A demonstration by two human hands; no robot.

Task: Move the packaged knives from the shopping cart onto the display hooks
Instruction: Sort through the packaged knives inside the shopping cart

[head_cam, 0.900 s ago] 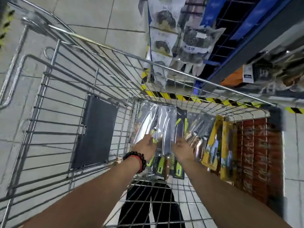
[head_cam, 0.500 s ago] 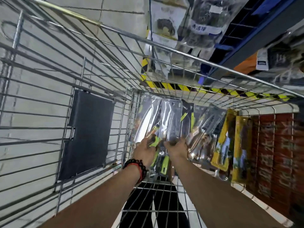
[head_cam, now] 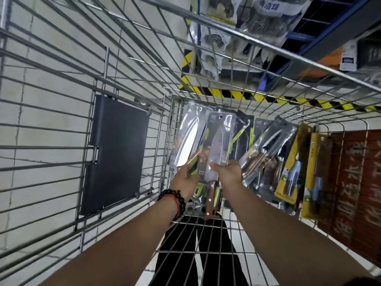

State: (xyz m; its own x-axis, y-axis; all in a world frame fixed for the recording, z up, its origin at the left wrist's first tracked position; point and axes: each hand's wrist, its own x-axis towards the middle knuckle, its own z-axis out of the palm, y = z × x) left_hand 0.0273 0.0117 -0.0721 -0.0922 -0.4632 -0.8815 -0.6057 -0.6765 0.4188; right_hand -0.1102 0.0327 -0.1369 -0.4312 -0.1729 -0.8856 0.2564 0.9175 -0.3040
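- The brown-handled packaged knife (head_cam: 219, 147) stands in the shopping cart (head_cam: 127, 112), long axis running up-frame, hang-hole end away from the person, handle nearest.
- Right hand (head_cam: 227, 172) pinches it at mid-pack; left hand (head_cam: 186, 180) holds a neighbouring green-handled pack (head_cam: 185, 145).
- Step, as I judge it: picking. Next: lift clear and find a hook.

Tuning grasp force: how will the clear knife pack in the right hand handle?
The knife pack looks fairly stiff: it stands straight above the right hand. Its glossy plastic is probably slippery. With the brown handle hanging low, it is likely bottom-heavy.
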